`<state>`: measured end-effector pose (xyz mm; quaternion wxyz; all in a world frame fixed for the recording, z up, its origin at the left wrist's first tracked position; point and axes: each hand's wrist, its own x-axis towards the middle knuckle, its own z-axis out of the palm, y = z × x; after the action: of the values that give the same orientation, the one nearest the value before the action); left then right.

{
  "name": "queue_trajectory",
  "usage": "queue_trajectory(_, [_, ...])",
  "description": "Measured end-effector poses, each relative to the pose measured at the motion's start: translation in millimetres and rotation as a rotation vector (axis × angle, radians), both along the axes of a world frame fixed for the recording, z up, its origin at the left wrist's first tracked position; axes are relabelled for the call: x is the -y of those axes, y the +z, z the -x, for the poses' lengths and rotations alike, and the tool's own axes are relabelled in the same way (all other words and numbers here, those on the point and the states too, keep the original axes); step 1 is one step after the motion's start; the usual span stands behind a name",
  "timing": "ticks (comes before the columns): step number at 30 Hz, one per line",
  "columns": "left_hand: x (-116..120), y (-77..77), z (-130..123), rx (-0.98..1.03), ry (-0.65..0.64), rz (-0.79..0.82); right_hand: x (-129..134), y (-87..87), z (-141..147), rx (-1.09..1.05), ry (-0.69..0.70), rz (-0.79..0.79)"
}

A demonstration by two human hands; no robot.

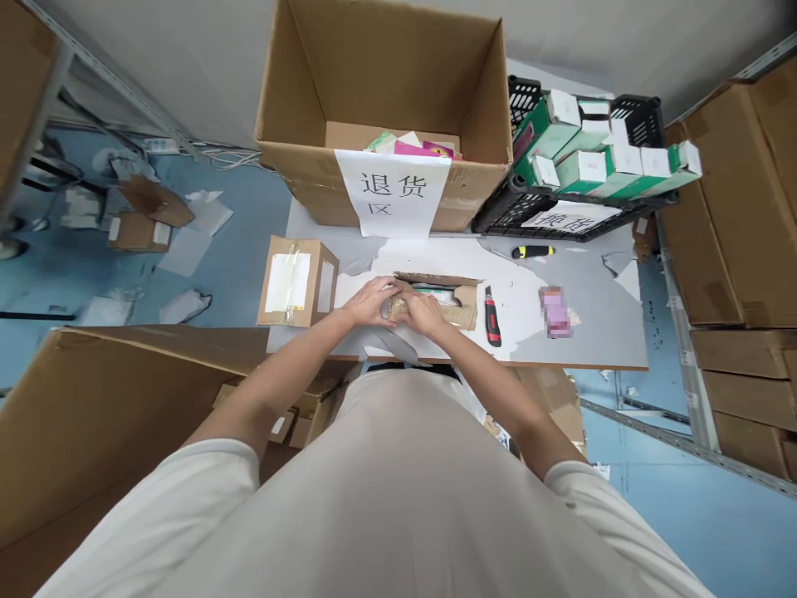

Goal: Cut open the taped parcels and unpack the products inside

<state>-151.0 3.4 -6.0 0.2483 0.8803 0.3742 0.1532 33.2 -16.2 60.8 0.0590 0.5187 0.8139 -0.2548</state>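
Note:
A small cardboard box (464,317) lies on the white table near its front edge, with its top partly open and something white and green (437,294) showing inside. My left hand (372,301) curves around the box's left end, fingers bent against the cardboard. My right hand (421,310) presses on the same end from the front, its fingers close to those of my left hand. Just right of the box lies a red and black utility knife (491,319). To the left stands a taped carton (295,282) with white labels.
A large open carton (299,178) with a paper sign stands behind. Right of it, a black crate (507,208) holds several green and white boxes. A yellow and black tool (533,252) and a blurred pink item (555,312) lie on the table (598,349).

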Motion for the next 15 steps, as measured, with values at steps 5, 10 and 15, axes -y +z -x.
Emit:
queue_trajectory(5, [0, -6.9, -2, 0.052, 0.059, 0.048, 25, -2.1, -2, 0.030, 0.069, -0.122])
queue_trajectory(10, [3, 1.1, 1, 0.025, 0.044, 0.050, 72, -9.2, -19, -0.029, 0.114, -0.213])
queue_trajectory(15, [10, 38.6, 3, -0.133, 0.004, 0.061, 72, -2.5, -60, -0.242, -0.009, -0.108])
